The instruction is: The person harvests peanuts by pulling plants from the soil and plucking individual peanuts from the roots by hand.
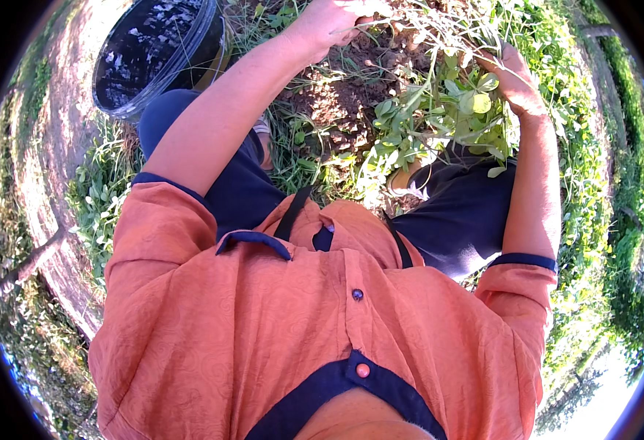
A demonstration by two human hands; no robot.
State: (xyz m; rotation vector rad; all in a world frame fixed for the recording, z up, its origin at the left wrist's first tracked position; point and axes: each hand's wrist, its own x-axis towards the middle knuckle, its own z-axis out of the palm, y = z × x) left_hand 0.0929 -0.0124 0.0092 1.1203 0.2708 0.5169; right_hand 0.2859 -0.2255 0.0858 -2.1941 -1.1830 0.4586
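My right hand (511,77) grips a bunch of leafy green plants (459,102), which look like peanut plants, by the stems. The leaves hang down toward my right leg, and the pale, stringy roots (454,25) spread across the top of the view. At the left end of these roots is my left hand (341,25), its fingers curled. Glare and the picture's upper edge hide what, if anything, lies between those fingers. Loose brown soil (349,104) shows below the roots, between my knees.
A black bucket (145,55) with pale smears inside leans by my left knee (162,113). Grass and low green plants (575,137) grow on both sides. My shoe (404,179) is partly hidden by leaves. A bare dirt strip (68,137) runs along the left.
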